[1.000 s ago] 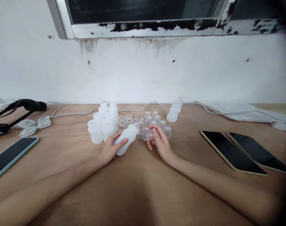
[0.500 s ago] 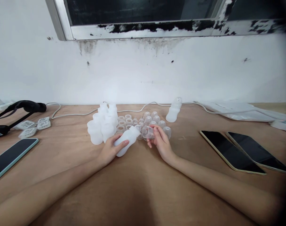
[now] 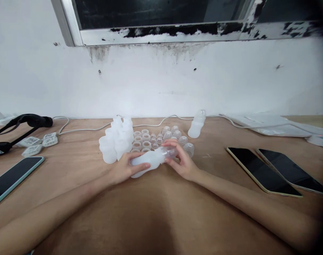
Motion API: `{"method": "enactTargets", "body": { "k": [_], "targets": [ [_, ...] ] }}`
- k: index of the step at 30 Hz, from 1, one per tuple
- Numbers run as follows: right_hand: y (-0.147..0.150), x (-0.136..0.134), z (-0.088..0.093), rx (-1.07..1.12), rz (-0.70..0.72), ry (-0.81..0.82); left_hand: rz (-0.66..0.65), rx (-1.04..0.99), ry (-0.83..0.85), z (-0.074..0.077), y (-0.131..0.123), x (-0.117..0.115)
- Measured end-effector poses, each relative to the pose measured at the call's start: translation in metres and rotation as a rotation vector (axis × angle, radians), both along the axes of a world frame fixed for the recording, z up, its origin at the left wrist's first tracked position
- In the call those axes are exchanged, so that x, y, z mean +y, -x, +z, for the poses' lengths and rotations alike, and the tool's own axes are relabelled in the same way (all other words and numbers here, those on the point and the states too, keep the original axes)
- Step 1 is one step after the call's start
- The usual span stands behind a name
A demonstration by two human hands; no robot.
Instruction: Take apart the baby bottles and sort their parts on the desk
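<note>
My left hand [image 3: 128, 164] is wrapped round a white baby bottle [image 3: 147, 162], tilted so its neck points to the right. My right hand [image 3: 181, 159] grips a clear dome cap [image 3: 169, 152] that sits over the bottle's top end. Just behind my hands lie white screw rings [image 3: 147, 137], small clear nipples [image 3: 159, 136] and more clear dome caps [image 3: 177, 134]. White bottle bodies [image 3: 115, 136] stand in a cluster beside my left hand. One capped bottle [image 3: 197, 124] stands apart at the back right.
Phones lie at the left [image 3: 15, 175] and right [image 3: 262, 170]. Black headgear [image 3: 31, 120] and small labelled cases [image 3: 32, 149] sit at the left. A white cable [image 3: 161, 121] runs along the wall, past a plastic bag [image 3: 267, 125] at the back right.
The clear dome cap, apart from the bottle before, now covers its top end. My right hand has turned and its fingers now reach round the cap. The bottle lies flatter.
</note>
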State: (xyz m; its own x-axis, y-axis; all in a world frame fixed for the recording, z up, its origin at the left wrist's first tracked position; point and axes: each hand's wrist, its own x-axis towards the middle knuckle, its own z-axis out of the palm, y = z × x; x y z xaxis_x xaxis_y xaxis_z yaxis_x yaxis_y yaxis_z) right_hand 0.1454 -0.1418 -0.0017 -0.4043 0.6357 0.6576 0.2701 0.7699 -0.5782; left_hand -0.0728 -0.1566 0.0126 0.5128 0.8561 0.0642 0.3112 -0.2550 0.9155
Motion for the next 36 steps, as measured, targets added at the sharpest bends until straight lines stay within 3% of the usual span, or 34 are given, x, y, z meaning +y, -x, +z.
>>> {"method": "enactTargets", "body": {
  "k": [4,11,15,18,21,25,28,31,36],
  "targets": [
    [0.000,-0.001,0.009,-0.109,0.078,-0.099,-0.037,-0.061,0.172,0.002,-0.001,-0.002],
    [-0.001,-0.002,0.011,-0.109,0.142,-0.086,-0.202,-0.441,0.807,-0.007,-0.008,-0.007],
    [-0.001,-0.003,0.013,-0.124,0.139,-0.061,-0.201,-0.498,0.913,-0.008,-0.009,-0.010],
    [-0.001,-0.004,0.011,-0.165,0.092,0.030,-0.179,-0.435,0.855,-0.005,-0.010,-0.011],
    [0.000,-0.005,0.009,-0.187,0.043,0.132,-0.116,-0.282,0.665,0.001,-0.011,-0.014],
    [0.002,-0.006,0.010,-0.212,0.002,0.186,0.043,0.029,0.116,0.004,-0.012,-0.019],
    [0.004,-0.008,0.011,-0.205,-0.011,0.217,0.085,0.161,-0.255,0.002,-0.011,-0.023],
    [0.007,-0.010,0.012,-0.116,-0.008,0.298,0.106,0.195,-0.285,0.001,-0.012,-0.024],
    [0.012,-0.010,0.022,0.198,0.088,0.466,0.102,0.059,-0.194,0.003,-0.016,-0.023]
  ]
}}
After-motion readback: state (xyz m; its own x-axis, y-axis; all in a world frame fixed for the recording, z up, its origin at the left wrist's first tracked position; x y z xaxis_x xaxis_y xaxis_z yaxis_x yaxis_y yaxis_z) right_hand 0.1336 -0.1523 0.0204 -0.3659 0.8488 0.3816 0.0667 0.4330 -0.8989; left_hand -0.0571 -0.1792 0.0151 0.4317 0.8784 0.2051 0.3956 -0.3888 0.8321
